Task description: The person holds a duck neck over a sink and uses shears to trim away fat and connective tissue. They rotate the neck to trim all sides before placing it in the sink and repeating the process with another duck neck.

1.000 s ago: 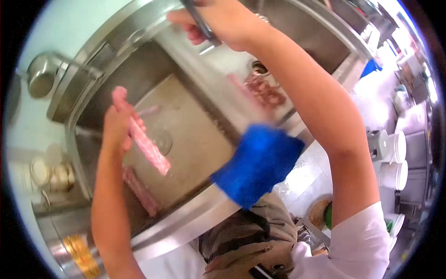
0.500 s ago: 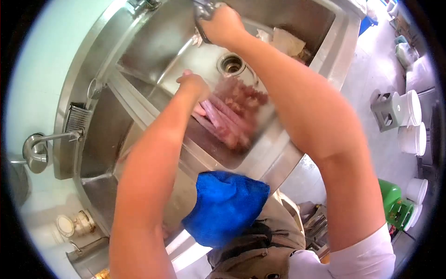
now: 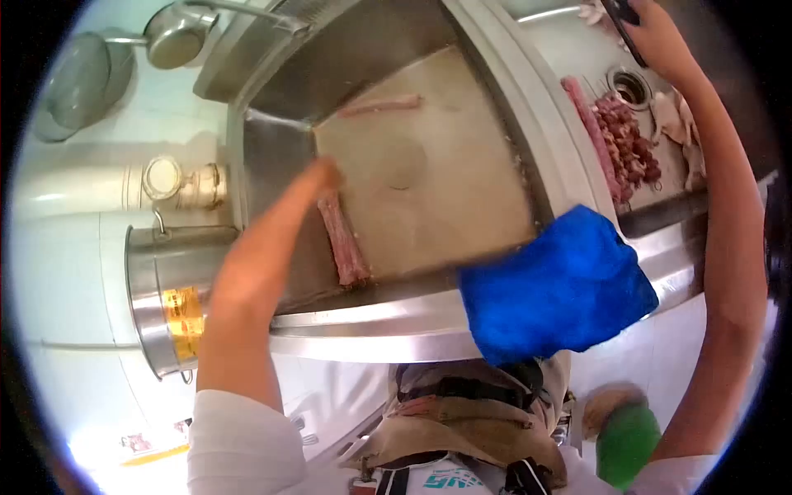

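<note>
My left hand (image 3: 328, 175), blurred by motion, is low in the left sink basin (image 3: 450, 165), its fingers closed at the upper end of a long reddish piece of meat (image 3: 342, 243). That piece hangs down along the basin's near left side. Another long piece (image 3: 381, 106) lies in the cloudy water toward the back. Over the right basin, my right hand (image 3: 657, 43) is wrapped round a black-handled tool (image 3: 624, 31), mostly out of view. Below it are a heap of dark red meat chunks (image 3: 627, 148), a long strip of meat (image 3: 590, 136) and pale pieces (image 3: 672, 124).
A blue cloth (image 3: 553, 285) drapes over the sink's front edge near the divider (image 3: 540, 107). A steel pot (image 3: 153, 289) stands at the left, with pans (image 3: 177, 37) on the wall above. A drain (image 3: 629, 87) opens in the right basin.
The view has swung left, bringing the whole left basin into sight. My left hand has moved from the long meat pieces in the right basin into the left basin. My right hand still grips the tool.
</note>
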